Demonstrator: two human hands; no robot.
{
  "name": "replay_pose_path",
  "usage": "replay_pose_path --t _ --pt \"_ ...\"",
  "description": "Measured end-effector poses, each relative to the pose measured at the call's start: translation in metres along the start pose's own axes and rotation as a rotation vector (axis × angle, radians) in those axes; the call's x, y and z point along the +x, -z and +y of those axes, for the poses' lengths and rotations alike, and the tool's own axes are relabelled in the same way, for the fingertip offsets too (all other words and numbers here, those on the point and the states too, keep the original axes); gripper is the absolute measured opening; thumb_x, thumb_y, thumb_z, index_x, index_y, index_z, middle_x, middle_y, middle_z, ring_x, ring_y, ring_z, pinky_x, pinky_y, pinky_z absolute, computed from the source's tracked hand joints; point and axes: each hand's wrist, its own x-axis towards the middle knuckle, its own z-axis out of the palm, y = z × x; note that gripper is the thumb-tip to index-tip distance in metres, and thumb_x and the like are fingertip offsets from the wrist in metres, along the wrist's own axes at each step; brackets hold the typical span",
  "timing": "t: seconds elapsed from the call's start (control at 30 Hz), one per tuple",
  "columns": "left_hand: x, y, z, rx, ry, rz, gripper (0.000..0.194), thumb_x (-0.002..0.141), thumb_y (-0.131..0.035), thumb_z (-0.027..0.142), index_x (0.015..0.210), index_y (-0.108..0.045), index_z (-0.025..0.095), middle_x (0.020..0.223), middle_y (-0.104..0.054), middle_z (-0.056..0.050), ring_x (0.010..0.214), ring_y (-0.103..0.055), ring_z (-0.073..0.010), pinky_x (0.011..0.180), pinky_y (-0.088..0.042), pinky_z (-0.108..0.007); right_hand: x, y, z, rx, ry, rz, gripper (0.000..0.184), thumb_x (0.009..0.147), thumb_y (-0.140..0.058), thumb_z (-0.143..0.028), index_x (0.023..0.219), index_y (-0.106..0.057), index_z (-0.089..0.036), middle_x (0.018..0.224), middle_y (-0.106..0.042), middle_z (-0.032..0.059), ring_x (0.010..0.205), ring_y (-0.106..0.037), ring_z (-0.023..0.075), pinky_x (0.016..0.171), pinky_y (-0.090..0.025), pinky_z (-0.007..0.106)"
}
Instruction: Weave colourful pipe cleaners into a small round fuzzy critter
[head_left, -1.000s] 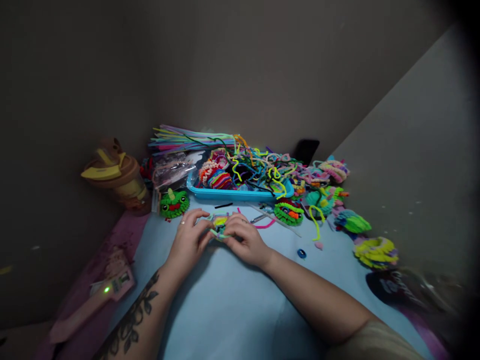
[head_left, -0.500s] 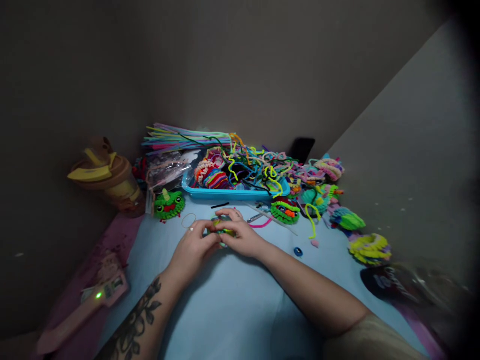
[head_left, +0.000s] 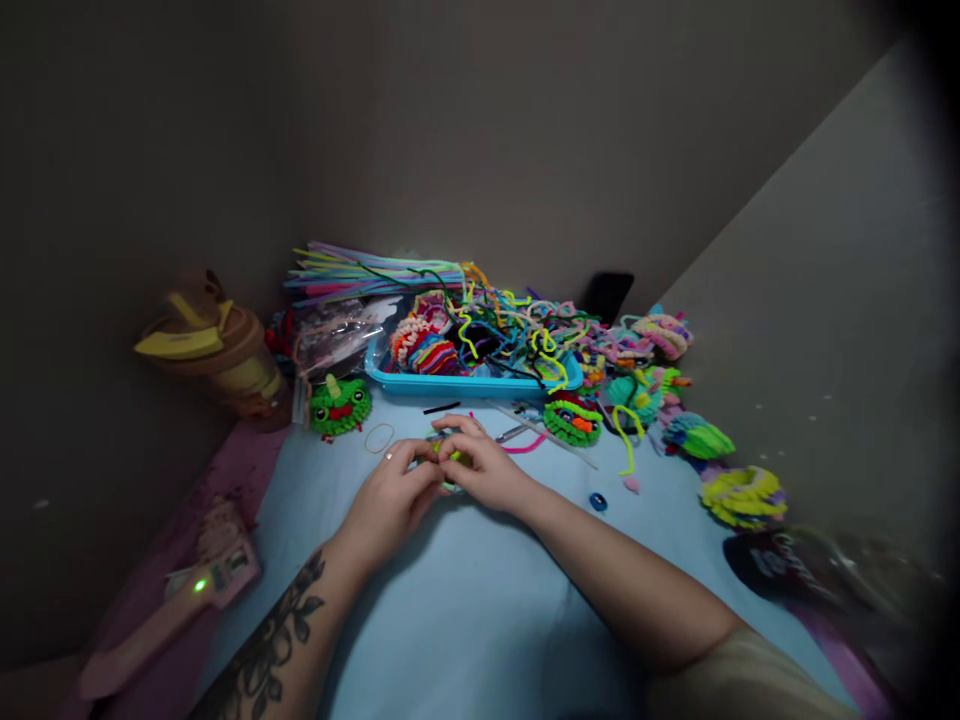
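Observation:
Over the middle of the blue cloth, my left hand (head_left: 396,488) and my right hand (head_left: 491,472) meet, fingertips pinched close together. Between them is a small yellow-green piece (head_left: 461,460), seemingly of pipe cleaner, mostly covered by the fingers. A thin rubber band (head_left: 379,437) lies left of my left hand. Beyond it sits a fuzzy green pipe-cleaner face (head_left: 341,407) with eyes and a red mouth. Past my right hand are a pink pipe cleaner (head_left: 526,446), a green and red fuzzy face (head_left: 572,420) and a small blue round piece (head_left: 598,502).
A blue tray (head_left: 465,386) heaped with tangled pipe cleaners stands behind my hands, beside a pipe-cleaner bundle (head_left: 375,272). A brown-lidded cup (head_left: 240,375) is at left, above a pink glue gun (head_left: 221,580) with a green light. Fuzzy pieces (head_left: 742,497) line the right edge.
My right fingers have curled in closer to my left fingertips around the yellow-green piece. Both hands stay in nearly the same place; the view has shifted very slightly.

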Motion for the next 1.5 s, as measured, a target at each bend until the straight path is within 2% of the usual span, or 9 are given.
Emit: replay_pose_path --t 0.2,0.33,0.47,0.63,0.8,1.0,1.17,1.33,1.5 --pt "0.001 0.002 0.002 0.011 0.094 -0.116 0.009 0.085 -0.053 0.026 0.083 -0.057 0.018 0.085 -0.06 -0.007 0.083 -0.054 -0.0202 0.073 -0.045 -0.032 0.002 -0.001 0.006 0.133 -0.099 0.224 0.008 0.082 -0.055 -0.016 0.074 -0.056 -0.019 0.106 -0.057 0.0083 0.104 -0.055 0.0201 0.089 -0.044 0.038" --pt "0.002 -0.004 0.007 -0.012 0.142 -0.074 0.017 0.084 -0.055 0.029 0.097 -0.057 0.018 0.093 -0.062 -0.008 0.087 -0.055 -0.0218 0.076 -0.044 -0.034 0.002 -0.007 0.006 0.173 -0.076 0.293 0.007 0.083 -0.053 -0.019 0.076 -0.055 -0.02 0.098 -0.056 0.0069 0.097 -0.056 0.019 0.081 -0.048 0.033" --pt "0.003 -0.011 0.012 0.053 0.178 0.001 0.012 0.083 -0.057 0.028 0.09 -0.06 0.019 0.092 -0.065 -0.008 0.089 -0.055 -0.0234 0.083 -0.041 -0.039 0.002 -0.011 0.002 0.165 -0.066 0.321 0.008 0.083 -0.051 -0.02 0.075 -0.053 -0.02 0.091 -0.056 0.0058 0.09 -0.055 0.0182 0.077 -0.048 0.032" --pt "0.004 -0.01 0.006 -0.098 0.271 0.069 0.009 0.08 -0.06 0.026 0.082 -0.066 0.019 0.083 -0.066 -0.006 0.084 -0.057 -0.022 0.077 -0.042 -0.033 0.004 -0.007 0.0 0.124 -0.075 0.317 0.008 0.081 -0.05 -0.018 0.074 -0.052 -0.02 0.089 -0.055 0.0051 0.088 -0.054 0.0179 0.072 -0.047 0.029" --pt "0.008 0.0 0.005 -0.438 0.527 0.072 0.021 0.077 -0.061 0.035 0.081 -0.067 0.015 0.075 -0.065 -0.004 0.068 -0.057 -0.0166 0.06 -0.042 -0.024 0.006 -0.001 0.004 0.156 -0.135 0.275 0.011 0.079 -0.053 -0.024 0.07 -0.052 -0.02 0.085 -0.054 0.0046 0.085 -0.053 0.0185 0.073 -0.044 0.031" --pt "0.009 0.005 0.006 -0.759 0.702 0.08 0.027 0.072 -0.063 0.041 0.075 -0.058 0.014 0.062 -0.057 0.002 0.055 -0.05 -0.0107 0.053 -0.038 -0.021 0.003 0.0 0.001 0.548 -0.214 0.067 0.021 0.079 -0.059 -0.04 0.078 -0.053 -0.021 0.084 -0.057 0.0024 0.081 -0.055 0.017 0.074 -0.043 0.03" --pt "0.008 0.008 -0.001 -0.747 0.664 0.139 0.025 0.074 -0.062 0.04 0.078 -0.059 0.016 0.068 -0.057 0.001 0.061 -0.052 -0.0121 0.057 -0.039 -0.022 0.0 -0.002 0.0 0.697 -0.212 0.062 0.028 0.072 -0.068 -0.038 0.088 -0.051 -0.022 0.076 -0.052 -0.0022 0.066 -0.05 0.0125 0.061 -0.04 0.025" --pt "0.008 0.009 -0.005 -0.418 0.472 0.214 0.015 0.074 -0.064 0.031 0.08 -0.065 0.017 0.079 -0.061 -0.003 0.079 -0.056 -0.0171 0.073 -0.042 -0.028 0.0 -0.004 -0.002 0.552 -0.163 0.145 0.019 0.075 -0.062 -0.025 0.088 -0.048 -0.022 0.078 -0.05 -0.0022 0.071 -0.051 0.0127 0.065 -0.04 0.025" --pt "0.009 0.011 -0.005 -0.356 0.392 0.239 0.012 0.073 -0.065 0.029 0.075 -0.065 0.017 0.081 -0.064 -0.005 0.082 -0.058 -0.0188 0.076 -0.044 -0.03 -0.003 -0.005 -0.004 0.356 -0.08 0.196 0.017 0.075 -0.058 -0.017 0.088 -0.049 -0.022 0.084 -0.051 -0.0003 0.081 -0.053 0.0149 0.074 -0.042 0.028"
